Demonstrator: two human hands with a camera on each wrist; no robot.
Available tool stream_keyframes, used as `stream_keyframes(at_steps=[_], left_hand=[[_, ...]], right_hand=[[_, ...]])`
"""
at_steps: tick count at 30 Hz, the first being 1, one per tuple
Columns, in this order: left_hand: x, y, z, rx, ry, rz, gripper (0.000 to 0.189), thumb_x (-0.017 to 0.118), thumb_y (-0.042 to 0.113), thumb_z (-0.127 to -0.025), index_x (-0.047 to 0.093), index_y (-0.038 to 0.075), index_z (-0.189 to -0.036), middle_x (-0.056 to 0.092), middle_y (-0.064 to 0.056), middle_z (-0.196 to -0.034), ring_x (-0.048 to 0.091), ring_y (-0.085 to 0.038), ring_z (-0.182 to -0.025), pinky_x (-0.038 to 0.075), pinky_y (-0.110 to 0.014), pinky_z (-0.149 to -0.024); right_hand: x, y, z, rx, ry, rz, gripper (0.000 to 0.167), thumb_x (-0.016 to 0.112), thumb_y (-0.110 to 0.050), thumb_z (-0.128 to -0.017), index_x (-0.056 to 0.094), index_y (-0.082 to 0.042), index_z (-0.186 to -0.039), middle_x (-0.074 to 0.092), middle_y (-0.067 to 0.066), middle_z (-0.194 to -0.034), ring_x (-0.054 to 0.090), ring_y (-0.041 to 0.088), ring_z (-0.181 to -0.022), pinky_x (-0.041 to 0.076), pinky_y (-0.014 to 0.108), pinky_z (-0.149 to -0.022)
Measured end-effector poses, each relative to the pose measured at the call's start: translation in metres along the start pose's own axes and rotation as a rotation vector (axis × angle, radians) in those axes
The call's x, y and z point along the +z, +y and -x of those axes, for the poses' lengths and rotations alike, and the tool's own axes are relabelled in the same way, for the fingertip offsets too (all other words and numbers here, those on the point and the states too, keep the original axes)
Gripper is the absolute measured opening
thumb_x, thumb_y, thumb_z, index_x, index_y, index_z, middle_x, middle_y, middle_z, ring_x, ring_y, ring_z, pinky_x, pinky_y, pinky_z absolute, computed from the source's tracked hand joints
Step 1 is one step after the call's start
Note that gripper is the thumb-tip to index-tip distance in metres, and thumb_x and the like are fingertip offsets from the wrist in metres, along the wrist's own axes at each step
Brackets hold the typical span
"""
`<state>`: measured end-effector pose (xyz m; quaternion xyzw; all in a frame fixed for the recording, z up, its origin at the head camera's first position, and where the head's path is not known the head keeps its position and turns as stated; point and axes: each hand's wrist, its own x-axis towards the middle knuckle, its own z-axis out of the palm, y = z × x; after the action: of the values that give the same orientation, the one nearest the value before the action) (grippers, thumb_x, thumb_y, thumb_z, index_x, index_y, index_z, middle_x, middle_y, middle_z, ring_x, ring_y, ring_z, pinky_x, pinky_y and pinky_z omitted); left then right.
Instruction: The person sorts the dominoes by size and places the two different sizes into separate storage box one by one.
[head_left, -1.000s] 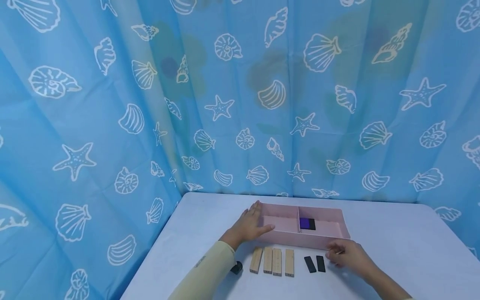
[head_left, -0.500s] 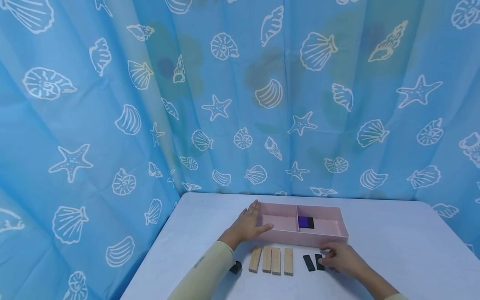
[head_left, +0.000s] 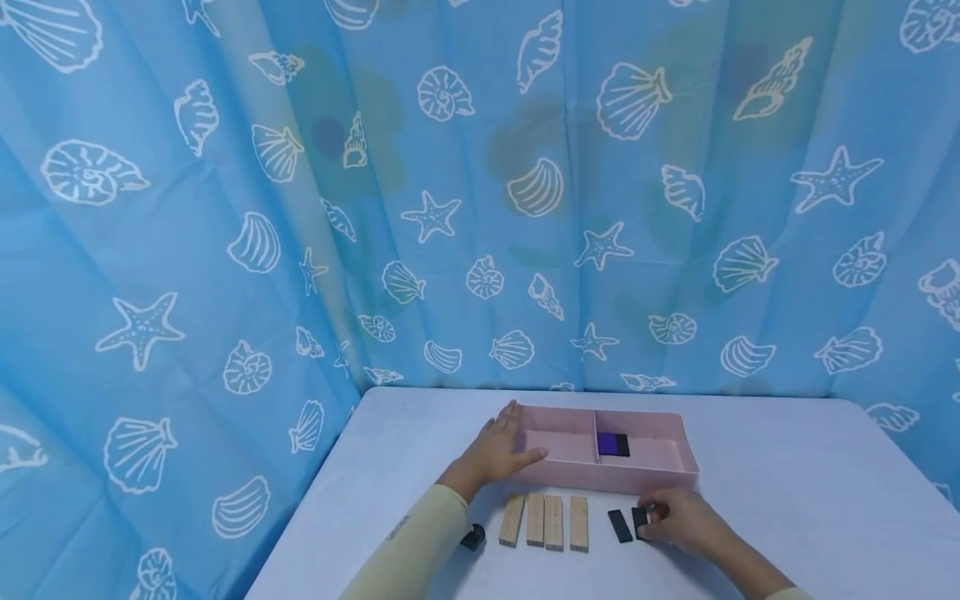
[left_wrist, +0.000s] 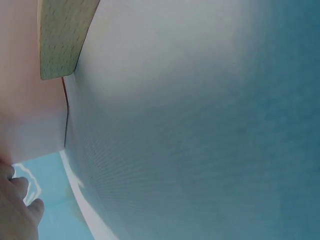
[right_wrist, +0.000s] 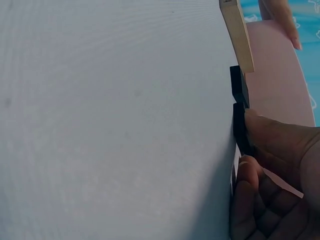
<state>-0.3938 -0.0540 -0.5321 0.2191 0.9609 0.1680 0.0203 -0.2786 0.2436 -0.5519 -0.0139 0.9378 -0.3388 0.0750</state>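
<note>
My left hand (head_left: 489,450) rests at the left end of a pink two-compartment box (head_left: 600,477), its fingers straight along the end wall and its thumb over the front edge. My right hand (head_left: 684,518) is at the box's front right corner and pinches a small black block (right_wrist: 240,125) by its sides, thumb against one face, other fingers curled below. To its left lies a second black block (head_left: 619,526), slightly tilted. In the box's right compartment, a purple block (head_left: 608,444) and a black block (head_left: 622,446) lie side by side against the divider.
Several wooden blocks (head_left: 553,523) stand in a row in front of the box. A black rounded object (head_left: 473,536) sits by the left forearm, partly hidden by the sleeve. A blue shell-patterned curtain (head_left: 480,208) hangs behind the white table (head_left: 795,467).
My right hand has moved left from beside the black blocks and taken hold of the right one. My left hand has stayed on the box.
</note>
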Motion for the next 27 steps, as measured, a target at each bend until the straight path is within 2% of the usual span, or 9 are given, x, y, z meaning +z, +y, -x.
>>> stream_keyframes(at_steps=[8, 16, 27], left_hand=[[-0.002, 0.002, 0.001, -0.005, 0.002, 0.002, 0.102, 0.045, 0.074, -0.087, 0.007, 0.011, -0.157, 0.008, -0.004, -0.163, 0.007, -0.021, -0.148, 0.011, -0.043, -0.117], [-0.002, 0.003, 0.001, -0.009, 0.017, 0.008, 0.103, 0.046, 0.074, -0.086, 0.01, 0.01, -0.157, 0.01, -0.005, -0.163, 0.01, -0.023, -0.148, 0.013, -0.043, -0.117], [0.0, 0.001, 0.001, -0.008, 0.017, 0.023, 0.102, 0.045, 0.074, -0.086, 0.009, 0.01, -0.157, 0.009, -0.004, -0.163, 0.008, -0.02, -0.148, 0.011, -0.042, -0.117]], right_hand=[[0.0, -0.005, 0.003, 0.0, 0.009, 0.004, 0.037, 0.087, -0.015, -0.068, 0.068, -0.005, -0.098, 0.056, -0.001, -0.079, 0.053, 0.016, -0.076, 0.051, 0.039, -0.074], [-0.001, -0.007, 0.007, 0.02, 0.005, -0.035, 0.038, 0.085, -0.011, -0.07, 0.065, -0.006, -0.101, 0.057, -0.001, -0.08, 0.054, 0.015, -0.074, 0.05, 0.037, -0.072], [-0.002, -0.01, 0.013, -0.017, 0.003, -0.104, 0.034, 0.08, -0.001, -0.072, 0.066, -0.006, -0.103, 0.057, -0.001, -0.082, 0.057, 0.015, -0.076, 0.054, 0.037, -0.074]])
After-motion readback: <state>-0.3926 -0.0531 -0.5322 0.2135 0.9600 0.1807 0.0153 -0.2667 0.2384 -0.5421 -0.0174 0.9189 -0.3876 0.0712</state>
